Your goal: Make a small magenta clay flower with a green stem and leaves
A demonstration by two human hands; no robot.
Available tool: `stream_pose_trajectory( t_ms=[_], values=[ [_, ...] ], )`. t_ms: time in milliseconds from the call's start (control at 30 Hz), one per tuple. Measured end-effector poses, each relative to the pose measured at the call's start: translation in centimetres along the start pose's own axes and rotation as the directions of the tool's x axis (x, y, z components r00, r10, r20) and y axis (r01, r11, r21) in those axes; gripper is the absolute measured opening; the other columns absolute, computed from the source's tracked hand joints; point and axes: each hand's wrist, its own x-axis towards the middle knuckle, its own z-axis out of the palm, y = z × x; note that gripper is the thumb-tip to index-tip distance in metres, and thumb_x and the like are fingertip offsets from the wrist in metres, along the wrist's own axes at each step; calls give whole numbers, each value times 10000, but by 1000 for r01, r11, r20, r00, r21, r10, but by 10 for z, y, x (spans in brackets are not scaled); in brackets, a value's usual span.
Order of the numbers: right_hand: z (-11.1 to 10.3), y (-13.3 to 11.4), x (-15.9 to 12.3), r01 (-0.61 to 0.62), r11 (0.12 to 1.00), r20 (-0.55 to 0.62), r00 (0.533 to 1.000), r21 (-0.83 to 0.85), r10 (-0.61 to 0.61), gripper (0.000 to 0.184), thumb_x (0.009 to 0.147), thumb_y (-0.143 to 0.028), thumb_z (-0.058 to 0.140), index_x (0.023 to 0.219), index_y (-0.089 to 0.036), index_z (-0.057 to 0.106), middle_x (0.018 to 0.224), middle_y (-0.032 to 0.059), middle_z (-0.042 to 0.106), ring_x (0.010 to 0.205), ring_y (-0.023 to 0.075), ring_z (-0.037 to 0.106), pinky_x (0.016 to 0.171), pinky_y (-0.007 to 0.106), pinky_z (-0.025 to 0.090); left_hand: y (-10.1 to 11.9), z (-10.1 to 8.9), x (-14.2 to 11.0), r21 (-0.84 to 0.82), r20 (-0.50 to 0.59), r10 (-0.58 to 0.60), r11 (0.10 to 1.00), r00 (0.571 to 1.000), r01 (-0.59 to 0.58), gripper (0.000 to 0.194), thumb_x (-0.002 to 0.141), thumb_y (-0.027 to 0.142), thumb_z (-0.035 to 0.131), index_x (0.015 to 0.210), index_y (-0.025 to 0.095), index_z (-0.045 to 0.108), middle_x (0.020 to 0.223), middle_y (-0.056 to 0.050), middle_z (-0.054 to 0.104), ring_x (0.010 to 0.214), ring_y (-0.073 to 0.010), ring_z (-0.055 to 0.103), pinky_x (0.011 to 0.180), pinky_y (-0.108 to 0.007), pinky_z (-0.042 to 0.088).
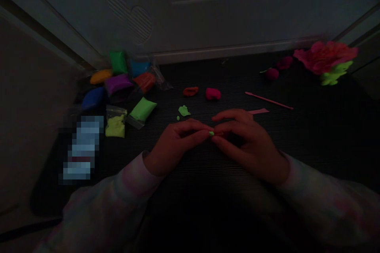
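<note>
Between my two hands is a small light-green piece of modelling clay (pixel 211 133). My left hand (pixel 173 144) pinches it between thumb and fingers. From the other side, the thumb and index finger of my right hand (pixel 255 142) close on it, with the middle part of that grip partly hidden. Just beyond lie a flattened green clay scrap (pixel 184 110) and a tiny green clay ball (pixel 178 118). Farther back are an orange clay lump (pixel 190 91) and a pink clay lump (pixel 213 94).
Several bags of coloured clay, including a light-green bag (pixel 144 110), lie at the left near a blurred-out bright screen (pixel 83 146). A pink modelling stick (pixel 268 100) and a flat pink tool (pixel 259 111) lie right. A pink flower (pixel 325 57) stands back right.
</note>
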Motion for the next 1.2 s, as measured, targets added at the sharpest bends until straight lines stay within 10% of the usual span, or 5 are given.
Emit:
stream_pose_trajectory(
  t_ms=[267,700,800,967,1200],
  values=[
    [-2,1,0,53,995,28,998,-79,-51,41,743,-223,555,775,-211,579,961,52,589,921,187,529,799,396,351,4,-4,-2,310,-1,138,942,990,-131,87,683,200,639,770,206,647,766,20,603,717,-104,555,659,-225,434],
    [-2,2,-1,72,993,106,992,-91,-62,51,749,-228,535,784,-209,566,962,42,586,929,181,512,800,385,328,1,-6,1,240,-86,127,965,988,-103,76,723,213,597,791,181,591,760,19,623,665,-97,562,612,-224,454],
    [2,4,-3,99,989,149,985,-111,-82,80,751,-231,535,816,-213,577,986,40,581,958,184,497,824,393,306,2,-14,3,590,-45,334,770,942,-245,94,733,223,587,804,162,592,772,-4,611,701,-112,550,630,-241,443],
    [8,6,-6,159,973,268,957,-169,-110,110,784,-243,496,838,-233,592,1042,40,567,1012,210,466,856,432,247,-1,-30,9,921,306,484,68,820,-384,137,777,208,519,823,132,624,783,-58,613,784,-171,507,730,-323,416],
    [7,8,-11,167,959,345,935,-229,-80,117,761,-249,516,847,-230,594,1081,52,555,1074,248,427,883,473,211,-3,-35,10,930,338,350,18,874,-367,169,792,227,481,847,147,620,799,-57,607,787,-178,488,728,-332,407]
  ],
)
